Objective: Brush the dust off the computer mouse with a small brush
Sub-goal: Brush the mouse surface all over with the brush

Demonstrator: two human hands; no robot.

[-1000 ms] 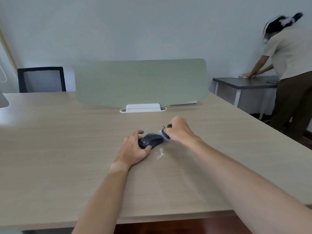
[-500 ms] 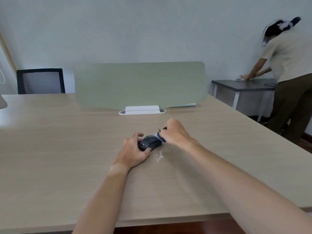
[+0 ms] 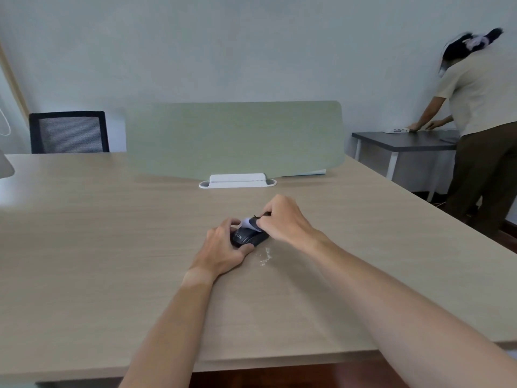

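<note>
A black computer mouse (image 3: 247,237) lies on the light wooden desk (image 3: 112,247), in the middle. My left hand (image 3: 222,249) grips it from the left side, thumb at its near edge. My right hand (image 3: 282,219) holds a small brush (image 3: 251,222) with a dark handle and pale bristles; the bristles rest on the top far side of the mouse. A small patch of white dust (image 3: 265,256) sits on the desk just right of the mouse's near end.
A green desk divider (image 3: 235,138) in a white base (image 3: 237,181) stands behind the mouse. A black mesh chair (image 3: 68,133) is at the back left. At the right, another person (image 3: 484,130) bends over a dark side table (image 3: 405,141).
My right hand and the brush have moved left, from beside the mouse's right end onto its top. My left hand keeps its grip on the mouse.
</note>
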